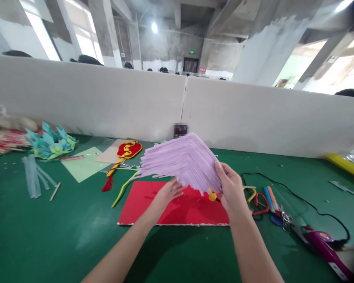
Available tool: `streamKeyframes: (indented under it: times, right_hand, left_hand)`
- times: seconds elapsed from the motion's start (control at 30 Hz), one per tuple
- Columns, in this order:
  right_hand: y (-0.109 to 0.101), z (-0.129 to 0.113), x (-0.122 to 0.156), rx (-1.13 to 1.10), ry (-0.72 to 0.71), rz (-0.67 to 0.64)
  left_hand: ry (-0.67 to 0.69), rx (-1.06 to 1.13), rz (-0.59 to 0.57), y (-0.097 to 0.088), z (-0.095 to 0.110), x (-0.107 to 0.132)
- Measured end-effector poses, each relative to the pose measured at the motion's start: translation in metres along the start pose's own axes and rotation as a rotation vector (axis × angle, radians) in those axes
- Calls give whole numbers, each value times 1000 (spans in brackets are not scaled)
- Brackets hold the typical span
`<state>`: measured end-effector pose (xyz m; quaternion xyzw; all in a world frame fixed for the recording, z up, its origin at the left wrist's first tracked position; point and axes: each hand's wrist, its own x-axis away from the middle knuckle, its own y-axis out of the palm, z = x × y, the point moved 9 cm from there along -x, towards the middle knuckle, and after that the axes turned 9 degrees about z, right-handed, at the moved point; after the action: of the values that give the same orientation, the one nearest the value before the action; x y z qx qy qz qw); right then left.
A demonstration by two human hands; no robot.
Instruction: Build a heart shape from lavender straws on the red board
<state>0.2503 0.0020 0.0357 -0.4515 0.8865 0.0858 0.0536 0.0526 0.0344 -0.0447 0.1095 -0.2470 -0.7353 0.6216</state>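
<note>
A lilac chevron-shaped panel [184, 159] is held up in front of me. It looks like many pipe cleaners laid side by side, with loose ends sticking out on the left. My right hand [230, 182] pinches its right edge between thumb and fingers. Under its lower edge, my left hand [170, 192] has its fingers stretched out and apart; whether they touch the panel is unclear. Below both hands lies a red board [144, 206] with a pale, rough front edge. A small yellow piece [212, 195] shows beside my right hand.
To the left are a red-and-yellow tasselled ornament [129, 149], a yellow pipe cleaner [122, 191], pale green paper [82, 163] and turquoise folded pieces [51, 141]. On the right lie scissors [262, 205] and a purple corded tool [323, 241]. A white partition [106, 102] stands behind.
</note>
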Motion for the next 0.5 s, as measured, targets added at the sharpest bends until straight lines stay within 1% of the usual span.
streamKeyframes:
  times: [0.1, 0.2, 0.27, 0.3, 0.33, 0.4, 0.43, 0.5]
  right_hand:
    - [8, 30, 14, -110, 141, -30]
    - [12, 68, 29, -233, 313, 26]
    - [18, 92, 43, -348, 470, 58]
    - [22, 101, 50, -421, 535, 82]
    - [28, 106, 56, -497, 582, 71]
    - [44, 111, 67, -600, 641, 1]
    - [49, 112, 72, -622, 661, -26]
    - [53, 116, 77, -633, 697, -25]
  left_hand:
    - [-27, 124, 87, -11, -3, 2]
    - [-80, 299, 226, -25, -5, 9]
    - [-97, 377, 297, -33, -9, 9]
    - [-108, 403, 313, -36, -12, 8]
    - [-119, 425, 320, -38, -16, 6]
    - [-126, 457, 295, -37, -21, 1]
    - [-125, 470, 278, -37, -22, -1]
    - [-129, 484, 263, -35, -23, -3]
